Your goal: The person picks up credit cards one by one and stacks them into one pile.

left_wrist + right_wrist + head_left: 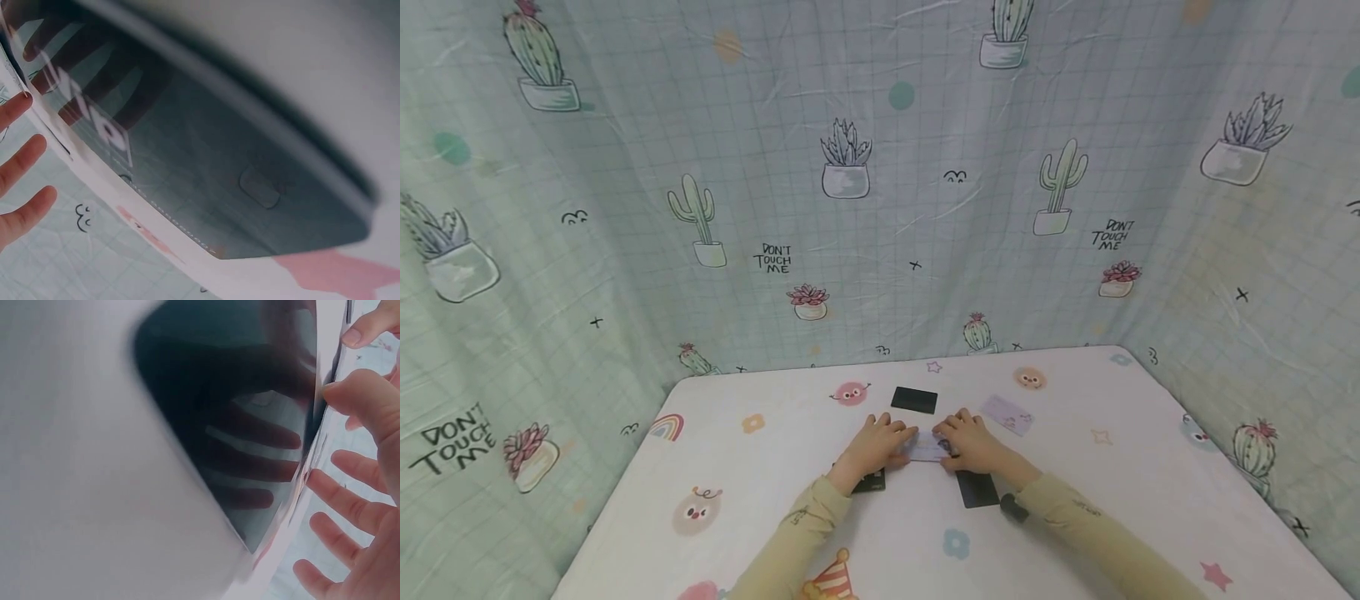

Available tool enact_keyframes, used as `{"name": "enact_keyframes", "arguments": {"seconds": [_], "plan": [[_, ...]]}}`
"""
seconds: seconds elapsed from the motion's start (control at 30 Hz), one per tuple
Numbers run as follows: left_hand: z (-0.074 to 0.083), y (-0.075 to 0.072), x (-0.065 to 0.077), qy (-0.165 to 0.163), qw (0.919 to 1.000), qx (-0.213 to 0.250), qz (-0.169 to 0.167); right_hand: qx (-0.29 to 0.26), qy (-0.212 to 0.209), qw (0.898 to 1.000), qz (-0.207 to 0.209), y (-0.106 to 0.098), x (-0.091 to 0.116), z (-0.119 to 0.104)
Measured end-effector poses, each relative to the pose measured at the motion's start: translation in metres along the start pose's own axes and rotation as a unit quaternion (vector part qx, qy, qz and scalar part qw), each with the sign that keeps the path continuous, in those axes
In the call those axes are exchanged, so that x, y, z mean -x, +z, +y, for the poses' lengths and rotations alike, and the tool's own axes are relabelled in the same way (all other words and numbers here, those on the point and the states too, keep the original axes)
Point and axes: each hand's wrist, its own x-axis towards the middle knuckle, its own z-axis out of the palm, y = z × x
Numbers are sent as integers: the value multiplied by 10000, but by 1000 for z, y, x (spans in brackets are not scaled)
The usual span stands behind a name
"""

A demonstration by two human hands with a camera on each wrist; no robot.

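Note:
Both hands meet at a pale purple card (pixel 927 448) lying low on the table. My left hand (pixel 877 440) holds its left end, thumb at the near side and fingers at the far side. At the right end, my right hand (pixel 972 442) grips it likewise; its thumb and index finger reach the thin edge in the right wrist view. A dark card with pale print (pixel 181 150) lies under the left wrist, partly covered in the head view. Beneath the right wrist is a glossy black card (pixel 250 425) that mirrors the fingers.
Beyond the hands lies a black rectangular card (pixel 914 400). Another pale purple card (pixel 1008 414) rests at the back right. A small dark object (pixel 1014 507) sits beside the right sleeve. The white patterned table (pixel 737 467) meets a hanging cactus-print cloth (pixel 880 225) behind.

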Motion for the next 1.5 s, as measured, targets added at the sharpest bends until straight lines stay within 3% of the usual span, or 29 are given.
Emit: {"name": "enact_keyframes", "arguments": {"seconds": [0.4,1.03,1.5], "plan": [[0,-10,8,67,10000,-9,33,-252,-61,9997,-9,-8,6,-8],[4,-17,29,239,9984,-11,505,-476,-478,9975,212,-11,14,-16],[7,-27,53,-49,9972,-24,752,-405,-949,9929,590,-13,15,-31]]}}
